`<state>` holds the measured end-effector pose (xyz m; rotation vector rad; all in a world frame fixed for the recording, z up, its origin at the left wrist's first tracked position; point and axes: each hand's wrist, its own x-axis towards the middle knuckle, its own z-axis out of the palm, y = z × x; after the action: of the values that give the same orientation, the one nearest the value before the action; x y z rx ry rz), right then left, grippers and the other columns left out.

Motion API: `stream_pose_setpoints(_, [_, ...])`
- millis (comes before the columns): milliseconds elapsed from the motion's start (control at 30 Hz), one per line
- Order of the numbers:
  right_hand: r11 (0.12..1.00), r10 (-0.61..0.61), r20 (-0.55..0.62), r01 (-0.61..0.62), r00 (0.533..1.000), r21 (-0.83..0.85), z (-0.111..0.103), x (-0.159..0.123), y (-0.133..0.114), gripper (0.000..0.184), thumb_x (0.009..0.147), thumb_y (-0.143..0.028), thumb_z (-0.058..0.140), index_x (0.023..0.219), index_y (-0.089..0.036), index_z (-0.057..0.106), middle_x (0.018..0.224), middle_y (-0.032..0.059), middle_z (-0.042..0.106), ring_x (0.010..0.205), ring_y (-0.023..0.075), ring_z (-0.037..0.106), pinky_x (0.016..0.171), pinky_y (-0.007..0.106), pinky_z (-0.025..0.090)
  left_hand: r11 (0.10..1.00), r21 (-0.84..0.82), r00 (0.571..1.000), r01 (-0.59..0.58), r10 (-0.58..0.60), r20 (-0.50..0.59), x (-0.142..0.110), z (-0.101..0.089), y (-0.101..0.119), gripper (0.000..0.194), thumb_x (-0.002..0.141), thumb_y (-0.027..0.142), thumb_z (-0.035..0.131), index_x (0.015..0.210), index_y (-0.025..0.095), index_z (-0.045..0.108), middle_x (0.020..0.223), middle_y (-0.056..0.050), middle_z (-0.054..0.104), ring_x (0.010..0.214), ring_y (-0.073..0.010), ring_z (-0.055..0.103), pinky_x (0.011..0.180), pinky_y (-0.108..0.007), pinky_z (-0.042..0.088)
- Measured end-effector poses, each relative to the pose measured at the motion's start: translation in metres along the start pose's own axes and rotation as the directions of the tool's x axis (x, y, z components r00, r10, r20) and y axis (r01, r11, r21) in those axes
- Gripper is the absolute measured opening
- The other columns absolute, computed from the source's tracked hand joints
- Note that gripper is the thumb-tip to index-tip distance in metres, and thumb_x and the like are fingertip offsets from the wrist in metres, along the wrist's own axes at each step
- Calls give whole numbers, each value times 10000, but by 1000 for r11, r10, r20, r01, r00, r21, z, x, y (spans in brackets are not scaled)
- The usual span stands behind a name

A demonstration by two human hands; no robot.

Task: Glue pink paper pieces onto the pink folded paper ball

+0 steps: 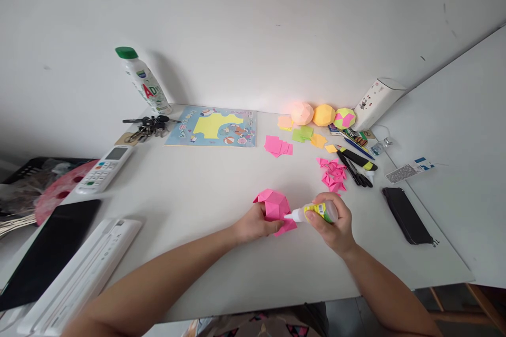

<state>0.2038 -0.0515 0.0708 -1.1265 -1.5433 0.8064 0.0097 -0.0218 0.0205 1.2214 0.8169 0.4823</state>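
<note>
A partly formed pink folded-paper ball [275,204] is pinched in my left hand [255,222], thumb in front and fingers behind it. My right hand [336,224] is wrapped around a glue bottle [316,212] with a yellow label, held on its side. The bottle's white nozzle points left and meets a lower pink flap of the ball, near my left thumb. Several small folded pink paper pieces [333,175] lie in a pile beyond my right hand. Flat pink paper squares [278,145] sit farther back.
Finished paper balls [324,115] line the wall beside a white box [378,103]. Green paper [302,134], a cutter [358,158] and pens are nearby. A black pouch [407,216] lies right; a remote [105,168], keys [152,126], a bottle [145,81] and a blue pad [177,138] lie left.
</note>
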Motion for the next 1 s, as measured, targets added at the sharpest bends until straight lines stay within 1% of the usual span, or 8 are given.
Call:
stream_pose_setpoints(233, [1000,-10,30,10,1000,-18,3,-1,-1,136,742,-209,640,800,-225,519,614,-43,562,410,80,445,368,201,346,1000,7,1000,3,-2,-10,1,0,-3,224,731,367,627,732,154,561,598,32,470,541,-96,414,515,-236,340])
stream_pose_setpoints(467, [991,-67,-28,63,997,-114,-2,1,-6,142,713,-195,659,770,-224,532,589,-48,547,432,87,461,393,203,384,1000,-11,1000,-14,14,-3,1,0,1,240,732,367,631,818,151,573,622,29,483,552,-99,420,521,-240,350])
stream_pose_setpoints(567, [992,-82,-43,77,996,-103,-3,1,-6,148,712,-182,658,770,-226,529,584,-55,539,433,81,456,393,193,379,1000,-8,1000,-16,16,-2,0,0,3,236,734,366,631,807,150,569,614,32,478,546,-95,414,514,-237,347])
stream_pose_setpoints(667, [995,-73,-18,71,997,-66,-1,-1,-5,151,714,-176,653,780,-227,527,594,-57,540,423,74,447,378,185,361,1000,1,1000,-4,4,-7,0,0,2,201,739,337,625,747,148,557,596,33,472,540,-92,413,512,-233,343])
stream_pose_setpoints(800, [998,-54,26,55,998,-42,2,-2,-2,166,706,-172,661,790,-226,528,604,-56,549,413,70,440,370,185,353,1000,-8,1000,-6,6,-1,1,-1,0,186,736,323,628,759,150,563,602,34,475,546,-93,422,516,-233,347])
stream_pose_setpoints(1000, [997,-45,9,45,999,-61,1,-2,-1,160,712,-183,661,784,-225,525,600,-50,554,410,75,442,364,192,355,1000,-3,1000,-8,8,-8,1,-1,-2,205,733,347,626,767,153,569,622,26,495,548,-98,432,516,-238,358])
